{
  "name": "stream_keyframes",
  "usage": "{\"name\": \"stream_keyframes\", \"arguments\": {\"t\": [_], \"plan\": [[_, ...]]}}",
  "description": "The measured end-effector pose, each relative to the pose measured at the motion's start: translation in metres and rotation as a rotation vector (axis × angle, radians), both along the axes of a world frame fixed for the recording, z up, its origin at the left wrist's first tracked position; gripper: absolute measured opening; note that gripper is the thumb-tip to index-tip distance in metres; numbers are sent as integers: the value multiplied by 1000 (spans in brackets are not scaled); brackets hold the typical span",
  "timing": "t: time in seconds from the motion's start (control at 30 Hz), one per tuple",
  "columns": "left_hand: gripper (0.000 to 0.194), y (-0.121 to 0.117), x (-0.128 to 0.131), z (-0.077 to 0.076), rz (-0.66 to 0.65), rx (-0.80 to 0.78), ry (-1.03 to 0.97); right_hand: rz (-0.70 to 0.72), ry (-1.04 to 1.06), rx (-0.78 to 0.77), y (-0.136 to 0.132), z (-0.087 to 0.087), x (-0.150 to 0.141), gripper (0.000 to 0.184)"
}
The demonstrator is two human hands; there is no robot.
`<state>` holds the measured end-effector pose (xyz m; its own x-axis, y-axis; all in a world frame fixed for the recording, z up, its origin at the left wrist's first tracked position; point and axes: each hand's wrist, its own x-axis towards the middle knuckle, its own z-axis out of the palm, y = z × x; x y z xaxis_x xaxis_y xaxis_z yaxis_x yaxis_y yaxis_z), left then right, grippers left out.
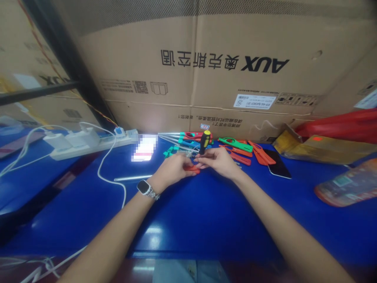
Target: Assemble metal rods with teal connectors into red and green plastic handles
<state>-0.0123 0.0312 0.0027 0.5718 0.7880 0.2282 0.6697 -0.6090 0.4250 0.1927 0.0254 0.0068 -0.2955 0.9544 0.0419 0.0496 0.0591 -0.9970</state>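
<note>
My left hand [172, 169], with a watch on its wrist, is closed around a small red plastic part [193, 169] held just above the blue table [188, 212]. My right hand [219, 162] grips a screwdriver [204, 142] with a black and yellow handle, standing upright with its tip down at the red part. Both hands meet at the middle of the table, fingertips almost touching.
Behind the hands lie several red, green and teal plastic tools [235, 147] and metal rods [171, 137]. A black phone [276, 162] lies to the right, a lit screen [144, 147] and a white power strip [85, 143] with cables to the left. A large cardboard box [224, 70] walls the back.
</note>
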Motion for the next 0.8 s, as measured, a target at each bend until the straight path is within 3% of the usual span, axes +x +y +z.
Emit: {"name": "stream_keyframes", "arguments": {"t": [0.2,0.3,0.43,0.6,0.8], "plan": [[25,-1,0,1,6,-18,26,-81,7,33,2,-8,-4,42],[25,-2,1,2,12,-33,33,-79,-1,121,0,-7,-7,45],[21,-3,1,4,35,-34,52,-41,-20,239,-5,4,-11,55],[23,-4,2,6,47,-37,73,-1,-9,277,-7,24,-10,50],[26,-5,2,6,44,-46,63,0,87,250,-5,32,-12,34]]}}
